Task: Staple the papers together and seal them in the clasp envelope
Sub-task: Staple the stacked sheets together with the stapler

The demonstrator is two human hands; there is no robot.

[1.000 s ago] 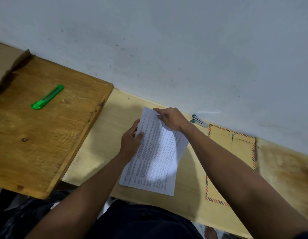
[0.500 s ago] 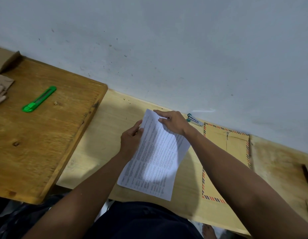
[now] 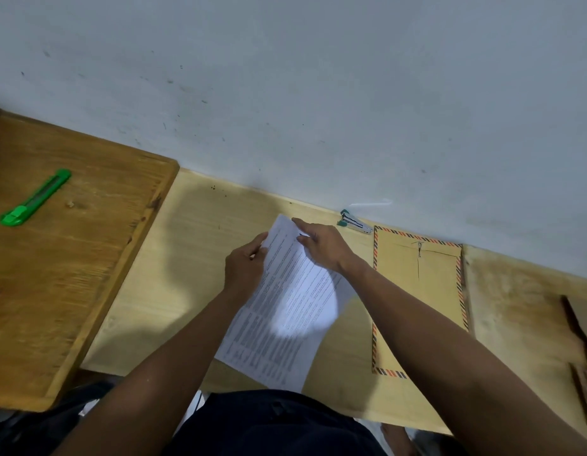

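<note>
White printed papers (image 3: 287, 311) lie slanted on the pale wooden table (image 3: 200, 245) in front of me. My left hand (image 3: 244, 269) holds their upper left edge, thumb on top. My right hand (image 3: 321, 243) rests on the top corner with its fingers stretched out flat over the sheet. A small green and silver stapler (image 3: 353, 221) lies against the wall just beyond my right hand. The brown clasp envelope (image 3: 420, 291) with a striped border lies flat to the right, partly under my right forearm.
A darker wooden board (image 3: 71, 274) sits raised at the left with a green utility knife (image 3: 34, 197) on it. The grey wall (image 3: 318, 93) runs along the table's far edge. Dark brown pieces (image 3: 578, 327) lie at the right edge.
The view has shifted slightly. My right fingers have spread out flatter across the papers' top corner, and the sheets sit a little more upright in the frame.
</note>
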